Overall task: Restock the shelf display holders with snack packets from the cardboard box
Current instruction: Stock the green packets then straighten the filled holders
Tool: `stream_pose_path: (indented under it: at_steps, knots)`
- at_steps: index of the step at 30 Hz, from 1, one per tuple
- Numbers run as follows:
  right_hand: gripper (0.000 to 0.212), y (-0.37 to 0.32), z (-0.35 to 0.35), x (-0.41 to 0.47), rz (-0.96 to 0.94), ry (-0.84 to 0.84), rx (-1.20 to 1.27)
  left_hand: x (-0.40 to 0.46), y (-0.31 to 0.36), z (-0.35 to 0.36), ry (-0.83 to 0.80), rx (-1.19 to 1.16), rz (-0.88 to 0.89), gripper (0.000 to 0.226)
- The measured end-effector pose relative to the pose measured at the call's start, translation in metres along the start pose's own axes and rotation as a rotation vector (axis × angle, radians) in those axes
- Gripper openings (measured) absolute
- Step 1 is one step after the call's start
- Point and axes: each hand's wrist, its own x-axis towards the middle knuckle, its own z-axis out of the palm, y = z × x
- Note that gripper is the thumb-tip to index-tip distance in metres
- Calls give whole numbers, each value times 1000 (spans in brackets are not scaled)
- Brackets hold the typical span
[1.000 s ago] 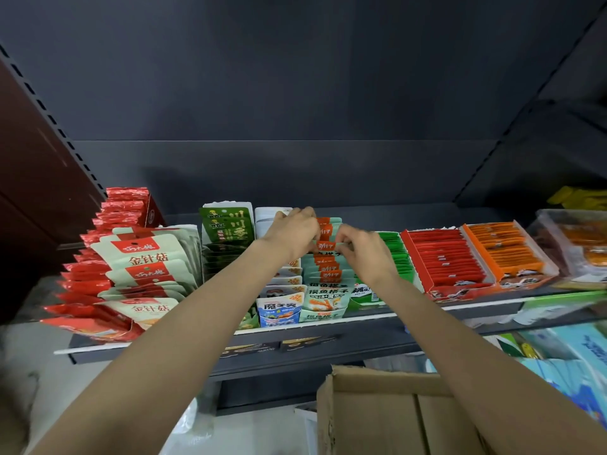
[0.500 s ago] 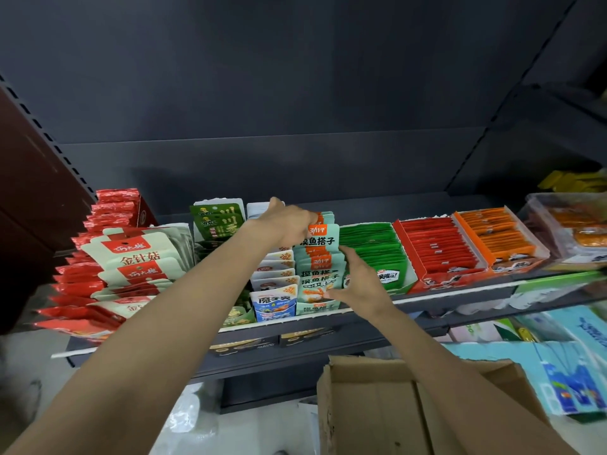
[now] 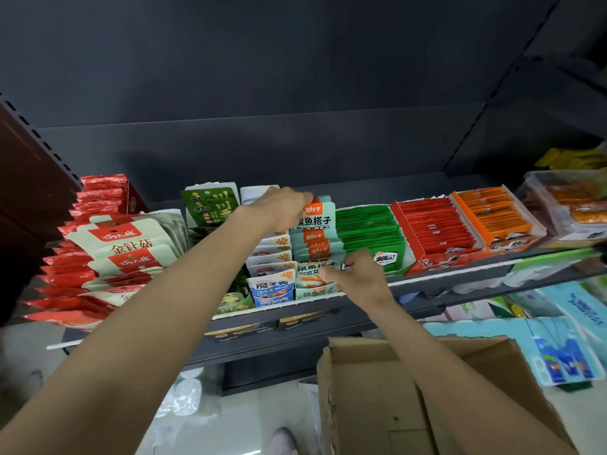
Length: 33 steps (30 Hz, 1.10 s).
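Shelf (image 3: pixel 460 277) of dark metal bearing a row of display holders filled with snack packets, seen from above and in front. Left hand (image 3: pixel 279 210), at the back of the shelf, fingers curled over the top edge of the rearmost mint-green packet (image 3: pixel 315 216), which stands upright at the rear of the mint-green holder (image 3: pixel 315 292). Right hand (image 3: pixel 358 277), at the front edge of the shelf, fingers bent against the front packets of the same holder; whether it pinches a packet or only presses on it cannot be told. Just to the left of this holder, a holder of white-and-blue packets (image 3: pixel 271 287); further left, a holder of dark green packets (image 3: pixel 210 205) toward the back, then large pale packets with red labels (image 3: pixel 128 244) lying over red packets (image 3: pixel 98 192) at the left end of the shelf. To the right of the mint-green holder, in order: bright green packets (image 3: pixel 368 231), red packets in a red tray (image 3: pixel 437 228), orange packets in an orange tray (image 3: pixel 496 215), and a clear tub (image 3: pixel 565 198) at the right end. Cardboard box (image 3: pixel 377 389), flaps open, below the front edge of the shelf under the right forearm; its contents are not visible. Light blue packs (image 3: pixel 565 349) on a lower level to the right of the box.
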Motion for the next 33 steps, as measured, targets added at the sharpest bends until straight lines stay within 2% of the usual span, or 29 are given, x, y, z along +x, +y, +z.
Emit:
stream_pose_path:
  at_steps: [2,5,8,11,13,17,22,26,28,31,32,33]
  knots:
    - [41,-5,-7,0,230,-82,381,0,0,1,-2,-4,-7,7]
    - [36,-21,-18,-4,490,-223,895,-1,1,3,-2,-22,-16,14]
    - [39,-30,-23,-10,630,-272,1156,-4,2,2,-5,-38,-14,17]
    - [38,-41,-23,-13,672,-265,1308,-5,3,2,-10,-66,-9,14]
    - [37,-48,-20,-12,668,-247,1259,-6,2,3,-19,-84,-7,13]
    - [8,-51,-12,-15,653,-241,1240,-5,0,2,-38,-99,6,7]
    - [10,-34,-2,-16,506,-246,1365,-7,0,0,-47,-106,30,5]
    - [14,-34,-3,-11,488,-218,1194,-10,-3,2,-72,-197,9,2]
    - [30,-32,-15,-7,436,-315,1081,-13,-3,3,-75,-263,-5,11]
    - [104,-22,-24,0,270,-561,919,-15,-2,8,-71,-311,-18,25]
    - [113,-19,-22,0,204,-583,804,-15,-3,10,-68,-316,-17,27]
    - [111,-16,-19,-1,138,-568,655,-15,-3,11,-64,-324,-14,28]
